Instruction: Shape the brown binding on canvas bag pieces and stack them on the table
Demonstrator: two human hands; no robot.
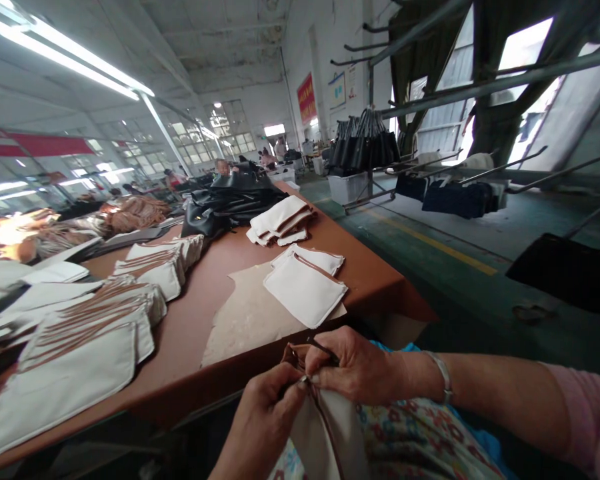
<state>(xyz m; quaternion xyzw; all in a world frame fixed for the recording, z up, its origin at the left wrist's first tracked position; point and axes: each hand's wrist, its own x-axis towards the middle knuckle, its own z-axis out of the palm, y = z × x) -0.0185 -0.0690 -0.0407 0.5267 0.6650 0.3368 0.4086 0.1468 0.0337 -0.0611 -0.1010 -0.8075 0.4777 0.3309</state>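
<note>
Below the table's front edge, over my lap, a white pouch (343, 427) with a brown-edged opening hangs from my hands. My left hand (270, 407) pinches the top of its opening between thumb and fingertips. Right against it, my right hand (353, 363) grips the same end, its fingers curled. A thin dark thing (324, 348) sticks out of the right hand's fingers; its kind I cannot make out. A small shiny bit shows between the two thumbs. Just beyond my hands, flat white pouches (305, 287) lie on a sheet of beige board (245, 310).
The brown-covered table (190, 327) carries rows of white pouches (95, 340) at left, a smaller stack (280, 219) farther back and a black leather heap (235, 200). To the right stand metal racks with black bags (363, 147) and dark pieces (457, 198). People are far off.
</note>
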